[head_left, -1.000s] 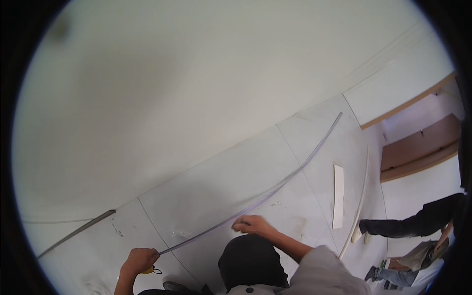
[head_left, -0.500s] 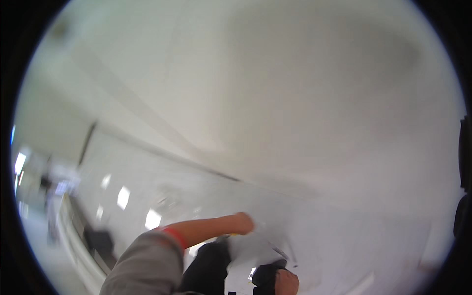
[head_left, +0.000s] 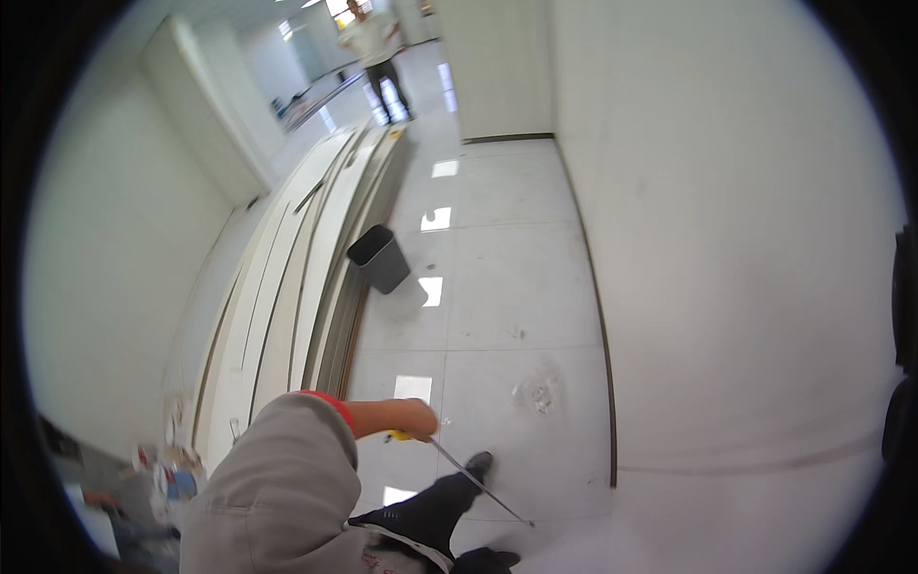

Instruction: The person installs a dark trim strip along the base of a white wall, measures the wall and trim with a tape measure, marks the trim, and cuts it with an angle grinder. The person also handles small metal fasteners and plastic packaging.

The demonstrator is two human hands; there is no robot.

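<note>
My left hand [head_left: 413,418], with a grey sleeve and red cuff behind it, is closed on a thin grey strip [head_left: 483,485] and a yellow tool [head_left: 396,436] partly hidden by the fingers. The strip slants down to the right, its far end near the floor beside my dark shoe [head_left: 481,462]. My right hand is not in view.
Long white boards [head_left: 268,268] lie stacked at the left, a grey bin [head_left: 385,268] against them. A dark-edged wall [head_left: 717,239] runs along the right of the tiled floor [head_left: 507,287]. A person [head_left: 376,57] stands beyond the boards. Blurred objects [head_left: 172,478] sit at lower left.
My view has swung from the wall and floor strips to along the corridor, blurring midway. My left hand stays closed on the strip and yellow tool; my right hand has left view.
</note>
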